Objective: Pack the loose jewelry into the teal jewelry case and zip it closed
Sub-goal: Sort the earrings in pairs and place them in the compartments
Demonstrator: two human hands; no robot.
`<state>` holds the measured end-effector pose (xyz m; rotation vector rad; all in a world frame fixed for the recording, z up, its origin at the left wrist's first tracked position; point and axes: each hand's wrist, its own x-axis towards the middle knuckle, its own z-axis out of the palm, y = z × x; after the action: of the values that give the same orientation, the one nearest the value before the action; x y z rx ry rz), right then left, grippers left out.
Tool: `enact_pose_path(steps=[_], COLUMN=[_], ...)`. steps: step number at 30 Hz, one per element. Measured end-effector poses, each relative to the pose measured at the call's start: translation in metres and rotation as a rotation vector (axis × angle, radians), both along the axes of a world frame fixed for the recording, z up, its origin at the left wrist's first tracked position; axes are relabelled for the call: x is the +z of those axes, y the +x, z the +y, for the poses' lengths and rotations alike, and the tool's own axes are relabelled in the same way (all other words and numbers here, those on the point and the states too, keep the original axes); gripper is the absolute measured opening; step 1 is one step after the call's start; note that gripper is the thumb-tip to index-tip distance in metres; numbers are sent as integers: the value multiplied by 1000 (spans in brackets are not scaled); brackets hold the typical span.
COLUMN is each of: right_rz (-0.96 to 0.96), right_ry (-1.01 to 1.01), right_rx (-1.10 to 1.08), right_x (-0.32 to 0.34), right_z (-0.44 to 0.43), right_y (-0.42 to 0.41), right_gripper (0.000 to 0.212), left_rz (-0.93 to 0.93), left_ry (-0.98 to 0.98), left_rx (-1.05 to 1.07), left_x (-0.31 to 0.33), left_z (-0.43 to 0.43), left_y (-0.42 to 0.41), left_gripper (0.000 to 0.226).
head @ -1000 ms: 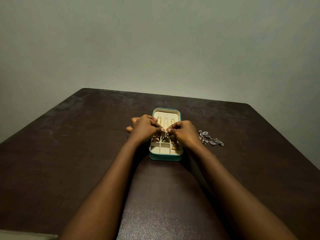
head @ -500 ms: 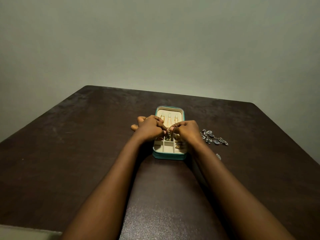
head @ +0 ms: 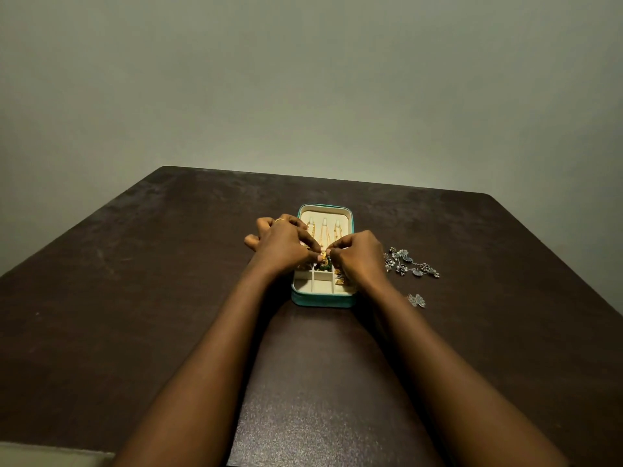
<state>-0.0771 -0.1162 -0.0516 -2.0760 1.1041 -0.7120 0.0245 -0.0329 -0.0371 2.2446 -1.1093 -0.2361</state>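
Pinching a small gold piece [head: 323, 255] between both sets of fingertips, right over the middle of the open teal jewelry case [head: 323, 301]. Fingers of the left hand [head: 283, 247] and right hand [head: 360, 259] are curled, thumb and forefinger nipping the piece from either side. Clasp or earring, cannot tell, too small. The case sits flat on the dark table [head: 135, 298], near centre, lid laid open away from the person.

Done, by the look of it: gold chains [head: 325, 230] lie in the lid half, and there are gold and green bits in the middle and right compartments. The front-left and front-middle compartments look bare.

Left to do: a silver floral necklace [head: 413, 266] lies loose on the table just right of the case, and a small silver piece [head: 417, 300] lies nearer the person, apart from it. Then lid down and zip round. I'd call it roughly half packed, case not yet closed.
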Motion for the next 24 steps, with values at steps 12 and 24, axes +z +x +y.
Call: enact_pose_path(steps=[12,24], right_rz=[18,234], right_ry=[-96,21], right_rx=[-18,261], right_x=[-4,39], right_z=[0,-35], right_y=[-3,-85], right_gripper=[16,18], left_rz=[-32,-140], left_ry=[17,-55], left_rx=[-11,-37], left_x=[0,0], left_z=[1,-1], left_y=[-8,-18], left_gripper=[19,21])
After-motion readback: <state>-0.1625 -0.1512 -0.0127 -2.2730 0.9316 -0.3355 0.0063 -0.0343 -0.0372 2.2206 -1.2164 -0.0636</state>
